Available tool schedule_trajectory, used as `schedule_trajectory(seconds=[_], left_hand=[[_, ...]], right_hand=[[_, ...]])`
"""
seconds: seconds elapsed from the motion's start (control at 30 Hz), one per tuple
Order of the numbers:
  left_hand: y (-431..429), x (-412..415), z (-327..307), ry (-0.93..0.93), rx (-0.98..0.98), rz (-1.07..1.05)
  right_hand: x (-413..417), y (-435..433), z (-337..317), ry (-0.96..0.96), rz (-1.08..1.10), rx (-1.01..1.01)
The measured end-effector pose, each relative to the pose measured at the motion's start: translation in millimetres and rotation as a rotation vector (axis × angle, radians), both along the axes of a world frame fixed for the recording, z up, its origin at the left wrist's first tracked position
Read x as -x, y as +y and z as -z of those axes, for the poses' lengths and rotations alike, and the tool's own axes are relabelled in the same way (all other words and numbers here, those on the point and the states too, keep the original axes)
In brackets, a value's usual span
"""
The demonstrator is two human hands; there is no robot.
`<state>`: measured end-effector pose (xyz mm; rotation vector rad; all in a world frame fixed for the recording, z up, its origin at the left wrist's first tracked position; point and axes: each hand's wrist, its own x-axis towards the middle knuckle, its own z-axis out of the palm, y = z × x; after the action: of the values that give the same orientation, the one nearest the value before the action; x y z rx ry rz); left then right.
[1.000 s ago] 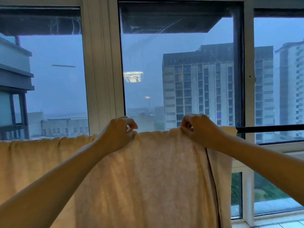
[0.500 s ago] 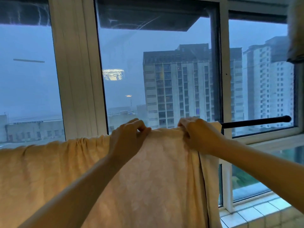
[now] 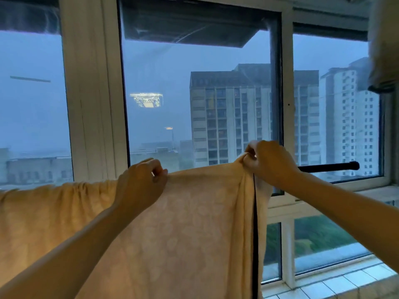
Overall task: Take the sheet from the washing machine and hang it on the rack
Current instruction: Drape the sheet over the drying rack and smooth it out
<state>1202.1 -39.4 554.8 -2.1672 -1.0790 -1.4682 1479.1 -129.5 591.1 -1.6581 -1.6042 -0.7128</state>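
Observation:
A pale peach sheet (image 3: 194, 223) with a faint leaf pattern hangs over a black rack bar (image 3: 330, 166), filling the lower left and middle of the view. My left hand (image 3: 141, 182) pinches the sheet's top fold near the middle. My right hand (image 3: 269, 161) grips the bunched right corner of the sheet and holds it slightly above the bar. Only the bar's bare right end shows; the sheet hides the rest. The washing machine is not in view.
Tall white-framed windows (image 3: 92, 93) stand right behind the rack, with apartment blocks outside. A tiled sill (image 3: 336, 281) runs along the lower right. Another pale cloth (image 3: 384, 44) hangs at the upper right edge.
My right hand has gathered the sheet's right corner and lifted it off the bar. My left hand shifted a little along the top fold. The view turned slightly right.

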Motion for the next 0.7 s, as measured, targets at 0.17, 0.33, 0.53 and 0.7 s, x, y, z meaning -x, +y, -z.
schedule_trajectory(seconds=[0.17, 0.33, 0.53, 0.7], left_hand=[[-8, -13, -7, 0.004, 0.117, -0.041], [-34, -79, -22, -0.008, 0.236, 0.116], [-41, -133, -17, -0.046, 0.384, 0.241], [-38, -119, -18, -0.077, 0.383, 0.215]], right_hand=[[-36, -9, -17, 0.379, -0.132, 0.134], [-47, -10, -19, 0.628, -0.303, 0.283], [-62, 0, -19, 0.885, -0.455, 0.332], [-76, 3, -29, 1.059, -0.469, 0.285]])
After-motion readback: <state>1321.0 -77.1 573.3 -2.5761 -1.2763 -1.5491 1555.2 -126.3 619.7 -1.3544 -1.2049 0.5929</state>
